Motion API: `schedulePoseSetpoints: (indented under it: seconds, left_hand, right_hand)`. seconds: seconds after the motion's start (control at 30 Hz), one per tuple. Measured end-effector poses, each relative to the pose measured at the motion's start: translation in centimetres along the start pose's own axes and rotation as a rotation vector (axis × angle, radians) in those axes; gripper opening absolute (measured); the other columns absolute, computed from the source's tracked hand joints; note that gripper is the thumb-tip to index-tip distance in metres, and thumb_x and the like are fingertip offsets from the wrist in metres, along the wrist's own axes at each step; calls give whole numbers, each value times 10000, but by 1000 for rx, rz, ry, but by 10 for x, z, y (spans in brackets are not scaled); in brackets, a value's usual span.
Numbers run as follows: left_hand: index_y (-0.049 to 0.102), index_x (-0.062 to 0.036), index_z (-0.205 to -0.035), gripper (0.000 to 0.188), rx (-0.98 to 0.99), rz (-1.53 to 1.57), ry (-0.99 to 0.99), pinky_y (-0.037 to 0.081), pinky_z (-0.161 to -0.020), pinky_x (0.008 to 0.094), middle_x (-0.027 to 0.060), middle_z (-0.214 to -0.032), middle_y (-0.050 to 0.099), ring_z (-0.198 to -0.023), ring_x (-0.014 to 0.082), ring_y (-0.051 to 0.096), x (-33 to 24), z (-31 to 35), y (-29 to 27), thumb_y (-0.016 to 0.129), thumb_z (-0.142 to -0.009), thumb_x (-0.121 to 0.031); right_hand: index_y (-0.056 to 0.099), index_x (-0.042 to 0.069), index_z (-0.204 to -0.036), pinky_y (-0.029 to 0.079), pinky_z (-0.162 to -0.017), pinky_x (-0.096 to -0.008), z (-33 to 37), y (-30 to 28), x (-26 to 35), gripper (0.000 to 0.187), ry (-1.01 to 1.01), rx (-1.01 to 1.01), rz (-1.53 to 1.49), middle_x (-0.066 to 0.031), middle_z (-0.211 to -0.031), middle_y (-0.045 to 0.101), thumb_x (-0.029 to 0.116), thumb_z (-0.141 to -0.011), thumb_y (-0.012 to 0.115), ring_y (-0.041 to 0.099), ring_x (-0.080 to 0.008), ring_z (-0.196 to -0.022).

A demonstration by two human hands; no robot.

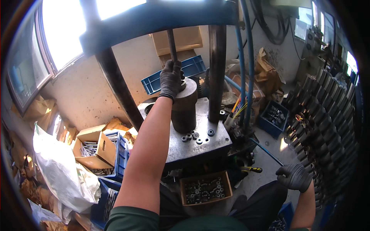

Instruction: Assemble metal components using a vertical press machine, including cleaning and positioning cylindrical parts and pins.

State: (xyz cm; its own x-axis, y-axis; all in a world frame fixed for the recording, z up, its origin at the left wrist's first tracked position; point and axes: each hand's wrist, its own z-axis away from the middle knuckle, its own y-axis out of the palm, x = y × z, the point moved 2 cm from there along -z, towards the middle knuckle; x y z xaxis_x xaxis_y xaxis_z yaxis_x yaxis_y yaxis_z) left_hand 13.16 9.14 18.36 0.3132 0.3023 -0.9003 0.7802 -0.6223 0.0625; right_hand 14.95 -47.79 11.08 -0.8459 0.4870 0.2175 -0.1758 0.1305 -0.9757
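Note:
My left hand (pixel 171 79), in a dark grey glove, is stretched out and closed around a thin vertical rod (pixel 171 44) that comes down from the blue press frame (pixel 154 17). Just under that hand stands a dark steel cylinder (pixel 185 109) on the grey press table (pixel 204 144). Several small washers (pixel 195 135) lie on the table in front of the cylinder. My right hand (pixel 295 176), also gloved, is low at the right with its fingers curled around the end of a thin blue lever (pixel 266 151).
A cardboard box of small metal parts (pixel 204 188) sits below the press table. Blue crates (pixel 181 71) stand behind, and a box with long bolts (pixel 94 148) is at left beside a white sack (pixel 61 169). Stacked metal cylinders (pixel 327 115) fill the right side.

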Motion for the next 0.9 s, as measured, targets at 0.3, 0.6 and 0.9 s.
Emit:
schedulePoseSetpoints:
  seconds: [0.3, 0.6, 0.9]
  left_hand:
    - [607, -118, -1079, 325, 20, -26, 85, 532, -578, 321, 41, -760, 632, -657, 168, 639, 5, -6, -3, 622, -1047, -442]
    - [603, -121, -1302, 382, 140, 237, 7, 563, -660, 356, 78, -807, 684, -704, 190, 666, 12, -6, -10, 564, -1064, -417]
    - [615, -58, -1333, 416, 139, 276, -102, 576, -687, 379, 114, -826, 692, -714, 232, 668, 6, -5, -10, 486, -992, -259]
  right_hand:
    - [770, 95, -1061, 584, -803, -442, 3, -2, -4, 294, -7, 286, 3, -140, -906, 750, 236, -818, 680, 726, -352, -871]
    - [768, 84, -1061, 587, -820, -450, 4, -3, 0, 299, 9, 196, 23, -149, -963, 758, 271, -871, 633, 732, -352, -925]
    - [766, 95, -1066, 581, -846, -451, -3, -15, 3, 288, 74, 13, -147, -158, -951, 754, 238, -866, 615, 729, -355, -928]
